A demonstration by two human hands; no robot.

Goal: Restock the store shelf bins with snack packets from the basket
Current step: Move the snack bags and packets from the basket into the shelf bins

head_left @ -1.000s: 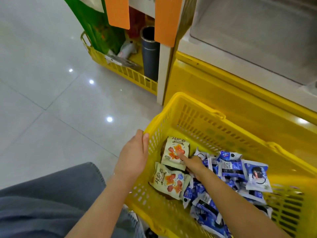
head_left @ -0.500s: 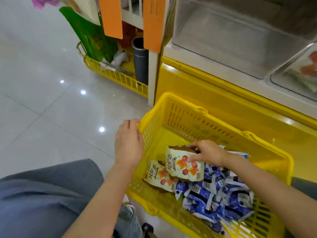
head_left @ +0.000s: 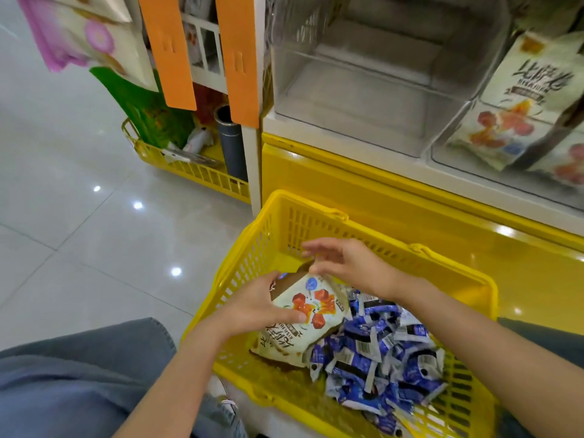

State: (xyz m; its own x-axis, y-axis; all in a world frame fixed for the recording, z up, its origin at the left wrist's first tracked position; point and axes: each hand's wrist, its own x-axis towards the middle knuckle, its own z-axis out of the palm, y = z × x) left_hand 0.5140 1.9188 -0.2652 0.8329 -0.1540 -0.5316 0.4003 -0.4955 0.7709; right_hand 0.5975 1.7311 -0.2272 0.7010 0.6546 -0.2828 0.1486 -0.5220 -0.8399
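A yellow basket (head_left: 278,213) stands on the floor in front of the shelf. Inside lie a cream snack packet (head_left: 311,306) printed with red fruit, another like it (head_left: 279,346) underneath, and a heap of small blue packets (head_left: 379,352). My left hand (head_left: 262,303) grips the cream packet's left side, thumb across its face. My right hand (head_left: 344,262) hovers over the packet's top edge, fingers spread, thumb touching it. Above is a clear shelf bin (head_left: 357,99) holding nothing, and to its right a bin (head_left: 442,153) with more cream packets (head_left: 518,102).
The shelf's yellow base (head_left: 395,200) runs right behind the basket. To the left, a second yellow basket (head_left: 189,172) holds a dark tube (head_left: 232,143) and green bags. Orange tags (head_left: 169,52) hang from the rack. My grey-trousered knee (head_left: 69,380) is at lower left.
My left hand left the basket rim and took hold of the cream packet. My right hand lifted that packet off the pile, then loosened over its top. The view tilted up toward the shelf bins.
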